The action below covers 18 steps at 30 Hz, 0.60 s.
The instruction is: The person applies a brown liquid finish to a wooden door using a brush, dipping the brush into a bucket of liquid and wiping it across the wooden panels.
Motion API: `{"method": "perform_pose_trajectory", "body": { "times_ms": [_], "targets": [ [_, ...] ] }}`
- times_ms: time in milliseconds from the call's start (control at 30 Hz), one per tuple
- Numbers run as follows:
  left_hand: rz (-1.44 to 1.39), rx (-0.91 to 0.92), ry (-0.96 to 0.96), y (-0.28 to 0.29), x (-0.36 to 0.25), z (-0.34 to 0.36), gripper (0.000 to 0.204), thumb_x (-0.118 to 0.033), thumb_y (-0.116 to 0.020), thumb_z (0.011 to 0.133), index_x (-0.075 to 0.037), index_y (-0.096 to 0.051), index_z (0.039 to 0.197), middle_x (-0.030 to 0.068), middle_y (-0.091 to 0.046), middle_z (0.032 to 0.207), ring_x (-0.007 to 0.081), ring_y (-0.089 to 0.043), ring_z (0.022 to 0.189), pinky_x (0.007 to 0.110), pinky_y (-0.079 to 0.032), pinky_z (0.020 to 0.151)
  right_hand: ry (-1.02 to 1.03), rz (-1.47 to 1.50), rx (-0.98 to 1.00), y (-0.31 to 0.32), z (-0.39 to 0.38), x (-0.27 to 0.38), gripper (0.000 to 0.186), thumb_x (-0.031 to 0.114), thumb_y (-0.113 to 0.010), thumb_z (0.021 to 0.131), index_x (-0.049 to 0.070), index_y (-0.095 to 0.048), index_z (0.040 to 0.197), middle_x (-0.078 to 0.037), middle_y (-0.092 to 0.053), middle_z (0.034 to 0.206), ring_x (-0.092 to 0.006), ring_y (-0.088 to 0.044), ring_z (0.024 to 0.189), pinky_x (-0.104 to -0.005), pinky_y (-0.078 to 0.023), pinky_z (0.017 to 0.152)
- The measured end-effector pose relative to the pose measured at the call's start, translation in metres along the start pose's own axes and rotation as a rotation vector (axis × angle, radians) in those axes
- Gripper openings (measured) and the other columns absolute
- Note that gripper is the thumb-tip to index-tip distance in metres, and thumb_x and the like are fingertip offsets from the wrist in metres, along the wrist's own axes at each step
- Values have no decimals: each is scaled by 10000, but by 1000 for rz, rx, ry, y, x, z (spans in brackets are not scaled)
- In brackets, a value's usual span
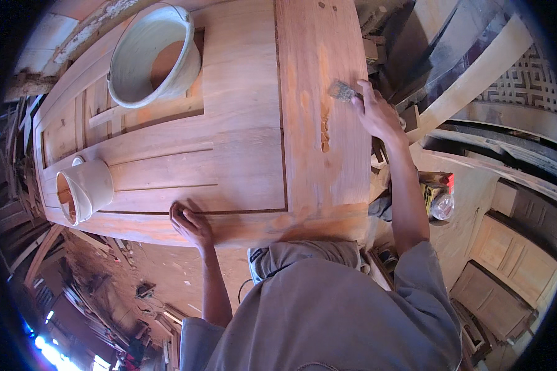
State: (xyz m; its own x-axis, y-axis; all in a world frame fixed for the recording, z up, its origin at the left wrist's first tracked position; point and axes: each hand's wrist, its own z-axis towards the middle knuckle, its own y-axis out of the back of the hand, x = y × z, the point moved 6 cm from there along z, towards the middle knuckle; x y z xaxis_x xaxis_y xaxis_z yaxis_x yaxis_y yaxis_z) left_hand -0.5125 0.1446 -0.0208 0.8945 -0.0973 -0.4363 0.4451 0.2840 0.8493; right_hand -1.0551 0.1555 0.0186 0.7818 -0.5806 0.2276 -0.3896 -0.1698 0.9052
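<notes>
A large wooden door panel (pixel 247 136) lies flat in front of me, with grooves and recessed sections. My right hand (pixel 377 114) is closed around a putty knife (pixel 343 91), its broad, smeared blade over the wide plank at the right end of the door. Beside the blade, a streak of orange-brown filler (pixel 325 133) sits in lumps on that plank, and paler orange smears surround it. At the door's near edge rests my left hand (pixel 190 224), its fingers loosely bent and slightly apart, with nothing visible in them.
A big pale bucket (pixel 122 65) holding brown material stands on the door at the far left. Nearer, a smaller white bucket (pixel 93 188) has orange-brown residue inside. Boards (pixel 476 74) lean at the right, and cabinet-style panels (pixel 513 253) stand at lower right.
</notes>
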Motion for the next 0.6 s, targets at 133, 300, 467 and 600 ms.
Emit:
{"method": "perform_pose_trajectory", "body": {
  "times_ms": [133, 300, 467, 600],
  "targets": [
    [-7, -2, 18, 4, -1, 0, 426, -317, -378, 1054, 46, -526, 1220, 227, -560, 1201, 394, -531, 1107, 495, -408, 965, 109, -6, 151, 7, -32, 30, 487, 232, -411, 1019, 191, -287, 1488, -277, -520, 1264, -462, -595, 1092, -519, -477, 944],
    [-2, -16, -4, 1, 7, 1, 399, -315, -382, 1050, 16, -532, 1217, 202, -582, 1189, 380, -547, 1101, 489, -397, 965, 154, -14, 224, -8, -26, 52, 457, 164, -402, 1009, 144, -352, 1463, -259, -538, 1223, -441, -596, 1065, -491, -482, 924],
    [-29, -1, -3, 2, 7, 1, 389, -308, -384, 1051, 14, -537, 1206, 198, -582, 1195, 377, -549, 1109, 485, -394, 971, 172, 3, 209, -24, -22, 64, 443, 142, -407, 991, 92, -410, 1431, -289, -578, 1136, -425, -609, 1046, -487, -488, 918],
    [-13, -11, -44, 0, 4, 2, 404, -316, -375, 1058, 25, -534, 1207, 211, -579, 1198, 385, -540, 1121, 494, -401, 984, 140, -31, 294, -29, -51, 68, 443, 124, -428, 965, 88, -438, 1406, -324, -589, 1074, -444, -627, 997, -513, -514, 877]
  ]
}}
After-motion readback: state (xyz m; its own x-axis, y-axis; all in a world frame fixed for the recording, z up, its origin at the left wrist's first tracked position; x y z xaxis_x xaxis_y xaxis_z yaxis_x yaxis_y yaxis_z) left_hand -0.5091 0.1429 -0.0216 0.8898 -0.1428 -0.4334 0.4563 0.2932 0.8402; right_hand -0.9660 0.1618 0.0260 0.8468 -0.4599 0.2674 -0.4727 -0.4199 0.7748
